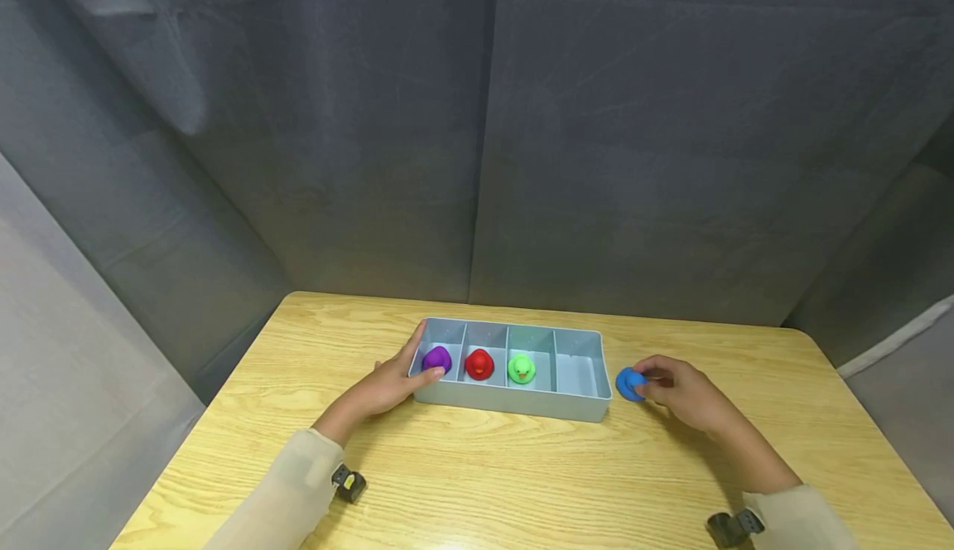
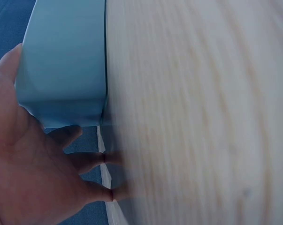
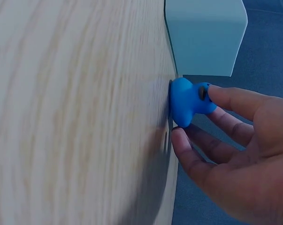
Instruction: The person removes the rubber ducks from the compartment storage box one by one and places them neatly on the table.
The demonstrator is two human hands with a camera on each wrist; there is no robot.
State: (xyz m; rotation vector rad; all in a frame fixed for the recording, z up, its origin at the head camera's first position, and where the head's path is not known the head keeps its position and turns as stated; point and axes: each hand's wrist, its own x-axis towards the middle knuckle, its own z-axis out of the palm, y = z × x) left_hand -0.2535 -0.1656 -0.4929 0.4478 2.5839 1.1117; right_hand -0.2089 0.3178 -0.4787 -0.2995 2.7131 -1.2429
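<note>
A grey-blue divided box [image 1: 514, 402] stands on the table, with four compartments in a row. A purple rubber duck [image 1: 436, 359], a red one [image 1: 479, 364] and a green one [image 1: 522, 369] sit in the first three from the left; the rightmost holds nothing. My left hand [image 1: 389, 384] holds the box's left end, thumb over the front rim and a finger at the back corner. Right of the box, my right hand [image 1: 686, 397] pinches a blue rubber duck [image 1: 630, 383] by its head. In the right wrist view, this blue duck [image 3: 181, 101] has its base at the tabletop.
The light wooden table [image 1: 477, 484] has its back edge just behind the box. Dark grey cloth [image 1: 633, 161] hangs behind it. Small black devices, one on the left wrist [image 1: 348, 482] and one on the right [image 1: 734, 527], sit at the sleeves.
</note>
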